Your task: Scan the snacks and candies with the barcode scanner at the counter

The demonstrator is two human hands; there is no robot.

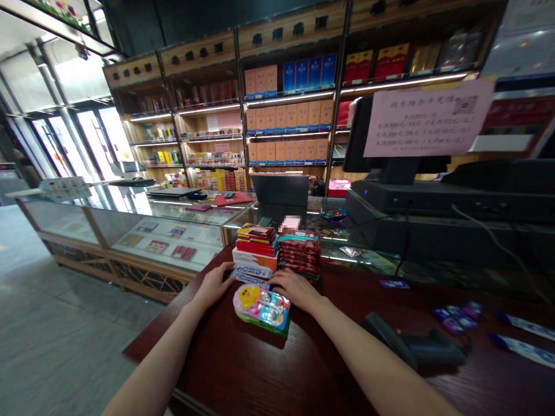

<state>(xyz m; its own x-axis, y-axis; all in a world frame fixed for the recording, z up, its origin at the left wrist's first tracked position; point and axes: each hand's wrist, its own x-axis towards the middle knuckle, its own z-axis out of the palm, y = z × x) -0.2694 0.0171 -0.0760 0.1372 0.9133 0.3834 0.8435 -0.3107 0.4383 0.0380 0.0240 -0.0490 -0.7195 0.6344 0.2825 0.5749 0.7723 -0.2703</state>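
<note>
At the dark wooden counter, my left hand [218, 282] has its fingers bent against the left end of two long blue-and-white stick packs [252, 274]. The fingers of my right hand [295, 289] close at the other end of these packs. The packs lie one in front of the other, just before a stack of red, yellow and white boxes [256, 245]. Beside that stack, behind my right hand, rises a pile of dark red wrapped packets [299, 254]. Between my wrists lies a colourful blister pack with a yellow duck [262, 306], on top of something green-edged.
A barcode scanner [416, 344] lies to my right, with small purple packets [455, 316] and more blue-and-white sticks [526, 346] beyond it. A monitor with a pink notice [427, 118] stands back right. Glass display cases [160, 240] extend left.
</note>
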